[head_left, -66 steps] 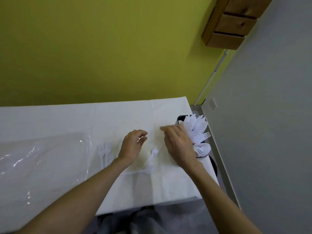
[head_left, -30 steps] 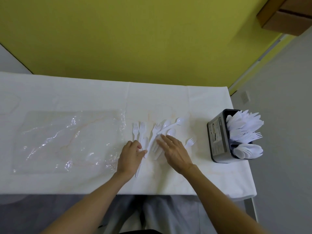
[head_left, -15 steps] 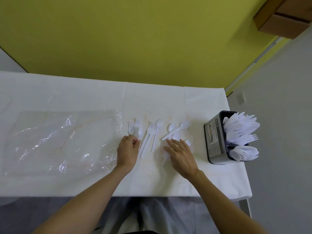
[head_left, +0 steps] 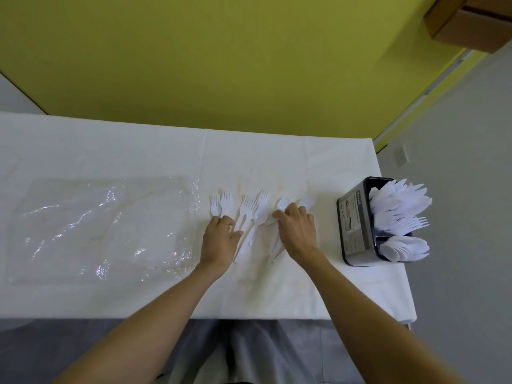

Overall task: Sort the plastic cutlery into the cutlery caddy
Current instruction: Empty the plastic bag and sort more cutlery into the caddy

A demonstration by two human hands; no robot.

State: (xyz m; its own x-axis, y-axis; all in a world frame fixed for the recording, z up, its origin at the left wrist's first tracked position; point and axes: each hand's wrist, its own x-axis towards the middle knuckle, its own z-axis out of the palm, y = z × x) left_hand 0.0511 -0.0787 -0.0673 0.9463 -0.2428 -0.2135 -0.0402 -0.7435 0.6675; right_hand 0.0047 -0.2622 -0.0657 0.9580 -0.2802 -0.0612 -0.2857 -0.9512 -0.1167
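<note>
Several white plastic forks (head_left: 246,207) and spoons (head_left: 283,203) lie loose on the white table cloth (head_left: 277,289). My left hand (head_left: 219,241) sits with curled fingers on the handles of the two leftmost forks (head_left: 220,204). My right hand (head_left: 298,232) curls its fingertips down onto the spoons, hiding their handles. The black cutlery caddy (head_left: 356,227) stands to the right near the table's end. It holds sorted white knives (head_left: 399,199), forks (head_left: 412,223) and spoons (head_left: 404,248).
A crumpled clear plastic sheet (head_left: 105,225) lies flat on the left part of the table. The table's right edge (head_left: 399,273) drops off just past the caddy. A yellow wall runs behind, with a wooden cabinet (head_left: 471,20) at top right.
My right hand has slid up and slightly left from lying flat and now curls onto the spoons, covering the small fork on the right. My left hand has barely moved.
</note>
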